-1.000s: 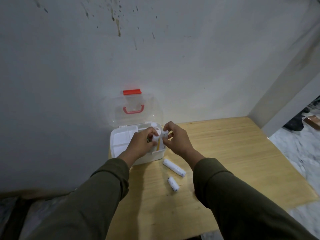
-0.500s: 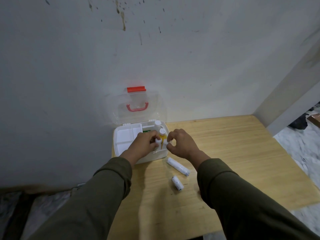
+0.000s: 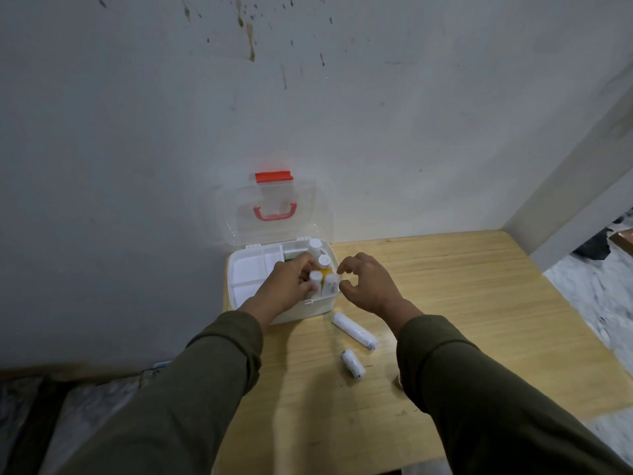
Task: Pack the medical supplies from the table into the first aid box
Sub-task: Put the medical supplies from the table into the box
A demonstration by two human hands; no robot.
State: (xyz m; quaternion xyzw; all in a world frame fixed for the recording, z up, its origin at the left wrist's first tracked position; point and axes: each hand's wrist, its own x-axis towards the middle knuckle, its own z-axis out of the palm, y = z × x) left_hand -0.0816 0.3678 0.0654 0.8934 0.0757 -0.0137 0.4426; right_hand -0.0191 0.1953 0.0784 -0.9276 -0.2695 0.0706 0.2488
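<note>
The white first aid box stands open on the wooden table, its clear lid with red latch leaning against the wall. My left hand reaches into the box's right compartment, fingers closed around a small white bottle standing there. Beside it are a yellow bottle with a white cap and another white bottle. My right hand hovers just right of the box, fingers curled apart and holding nothing. A long bandage roll and a short bandage roll lie on the table.
The wall rises directly behind the box. The table's left edge runs just beside the box, with dark floor below. A pillar stands at the far right corner, with marbled floor beyond the table's right edge.
Both hands lowered the small white bottle into the box's right compartment. My right hand has let go and drawn back to the right; my left hand stays on the bottle.
</note>
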